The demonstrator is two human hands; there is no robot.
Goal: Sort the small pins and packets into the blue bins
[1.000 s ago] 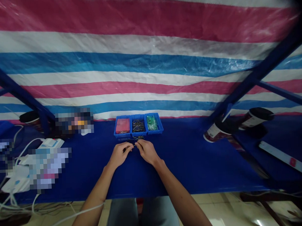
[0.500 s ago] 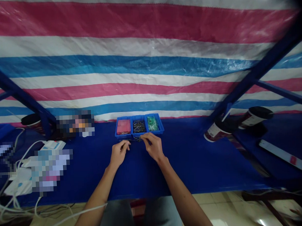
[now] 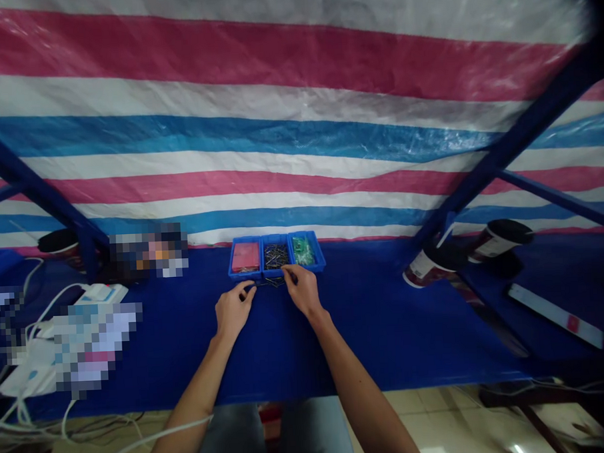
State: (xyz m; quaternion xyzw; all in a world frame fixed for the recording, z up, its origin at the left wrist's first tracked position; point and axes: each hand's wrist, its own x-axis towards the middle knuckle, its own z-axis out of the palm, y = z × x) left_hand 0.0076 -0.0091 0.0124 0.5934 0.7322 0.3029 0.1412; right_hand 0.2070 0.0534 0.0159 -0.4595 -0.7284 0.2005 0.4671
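Note:
Three joined blue bins [image 3: 230, 272] stand at the back of the blue table. Flat red pieces [image 3: 246, 257] fill the left bin, dark screws [image 3: 276, 256] the middle one, and small green pieces [image 3: 303, 250] the right one. A few loose screws [image 3: 272, 282] lie on the table before the middle bin. My left hand [image 3: 234, 311] rests left of them, thumb and fingertips pinched; what is between them is too small to make out. At the middle bin's front edge, my right hand [image 3: 303, 292] is also pinched, its fingertips' contents hidden.
Left are a white power strip with cables [image 3: 38, 371] and a blurred-out patch of items. Lidded cups [image 3: 426, 264] stand by the right blue frame post [image 3: 460, 186], with a pale bar [image 3: 556, 314] beyond. A striped tarp [image 3: 278, 147] hangs behind the table [image 3: 377, 343].
My right hand has shifted slightly off the loose screws, which show more now. My left hand has turned slightly, fingertips still pinched. The whole view has tilted a little.

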